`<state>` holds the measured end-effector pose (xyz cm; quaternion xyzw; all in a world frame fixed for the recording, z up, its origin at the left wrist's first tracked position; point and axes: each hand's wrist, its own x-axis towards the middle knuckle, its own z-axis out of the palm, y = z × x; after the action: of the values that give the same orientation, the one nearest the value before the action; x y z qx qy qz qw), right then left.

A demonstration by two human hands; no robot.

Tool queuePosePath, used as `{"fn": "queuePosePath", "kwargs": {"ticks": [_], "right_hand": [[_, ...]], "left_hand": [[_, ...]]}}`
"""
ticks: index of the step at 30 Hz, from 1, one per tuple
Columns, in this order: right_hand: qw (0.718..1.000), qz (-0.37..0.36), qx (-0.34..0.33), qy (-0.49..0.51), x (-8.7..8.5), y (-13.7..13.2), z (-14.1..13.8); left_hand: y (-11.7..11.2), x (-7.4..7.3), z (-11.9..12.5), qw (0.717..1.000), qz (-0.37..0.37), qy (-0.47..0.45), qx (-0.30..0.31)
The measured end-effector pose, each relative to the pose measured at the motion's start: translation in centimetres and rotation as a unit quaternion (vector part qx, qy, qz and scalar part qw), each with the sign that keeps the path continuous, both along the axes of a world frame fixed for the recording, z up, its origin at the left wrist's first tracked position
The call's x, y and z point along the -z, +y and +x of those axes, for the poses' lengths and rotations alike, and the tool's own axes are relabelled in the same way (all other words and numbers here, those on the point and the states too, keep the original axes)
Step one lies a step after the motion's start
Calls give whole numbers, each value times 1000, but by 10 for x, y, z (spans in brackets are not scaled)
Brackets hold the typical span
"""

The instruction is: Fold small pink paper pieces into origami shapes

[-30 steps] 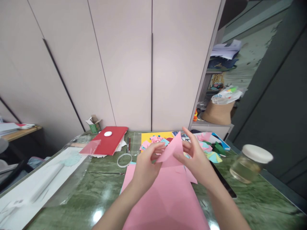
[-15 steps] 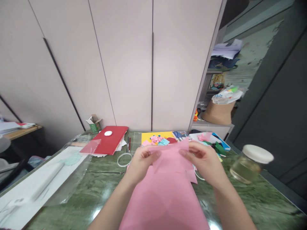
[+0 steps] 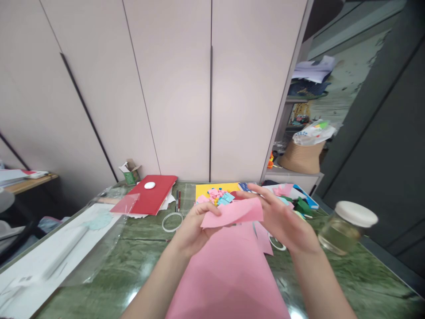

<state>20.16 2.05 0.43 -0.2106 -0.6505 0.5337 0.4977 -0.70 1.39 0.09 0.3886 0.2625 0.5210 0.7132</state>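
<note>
A small sheet of pink paper (image 3: 234, 214), folded over, is pinched between the thumb and fingers of my left hand (image 3: 198, 226). My right hand (image 3: 287, 223) is at the paper's right end with its fingers stretched out and apart; whether it touches the paper I cannot tell. Below both hands a large pink sheet (image 3: 229, 274) spreads toward me over the table. A smaller pink piece (image 3: 264, 239) lies beside its far right corner, next to scissors' white handle loop (image 3: 277, 243).
On the green table (image 3: 139, 257) are a red folder (image 3: 151, 195), a white ring (image 3: 172, 222), and a lidded glass jar (image 3: 347, 228) at right. Colourful paper bits (image 3: 219, 196) lie on a yellow sheet (image 3: 203, 190) at the back. A plastic-covered white board (image 3: 43, 261) lies left.
The small pink paper has gone from being held up spread between both hands to lying folded in my left hand. My right hand has let go and its fingers have opened.
</note>
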Motion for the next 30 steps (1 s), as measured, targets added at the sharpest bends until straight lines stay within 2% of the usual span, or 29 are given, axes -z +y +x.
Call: {"fn": "queuePosePath", "kwargs": {"ticks": [1, 3, 5, 8, 11, 13, 15, 18, 20, 22, 24, 27, 30], "right_hand": [[999, 20, -29, 6, 1, 1, -1], [998, 58, -22, -14, 3, 2, -6], [996, 54, 49, -42, 3, 0, -14], [981, -2, 182, -59, 2, -6, -20], [962, -21, 267, -52, 0, -12, -15], [958, -16, 282, -53, -2, -16, -9], [957, -8, 274, -93, -4, -18, -6], [951, -9, 257, -172, -6, -18, -10], [946, -7, 252, -205, -6, -16, -16], [944, -2, 246, -221, -5, -15, -22], [947, -7, 233, -221, -5, -14, -26], [954, -23, 219, -205, -5, -15, -29], [957, -17, 223, -182, -5, -15, -31]], "left_hand": [[0, 1, 3, 999, -31, -29, 18], [0, 5, 10, 993, -90, -57, 52], [-1, 11, 18, 988, -113, -64, 88], [-3, 20, 26, 985, -107, -68, 121], [-3, 23, 26, 978, -30, -89, 186], [-2, 21, 24, 984, 38, -73, 155], [0, 19, 22, 990, 110, -31, 81], [-2, 17, 19, 976, 212, 58, -3], [-6, 17, 18, 952, 258, 150, -62], [-11, 16, 18, 912, 289, 256, -138], [-15, 16, 17, 869, 331, 323, -175], [-16, 13, 17, 823, 385, 377, -179], [-15, 9, 17, 808, 402, 396, -169]]}}
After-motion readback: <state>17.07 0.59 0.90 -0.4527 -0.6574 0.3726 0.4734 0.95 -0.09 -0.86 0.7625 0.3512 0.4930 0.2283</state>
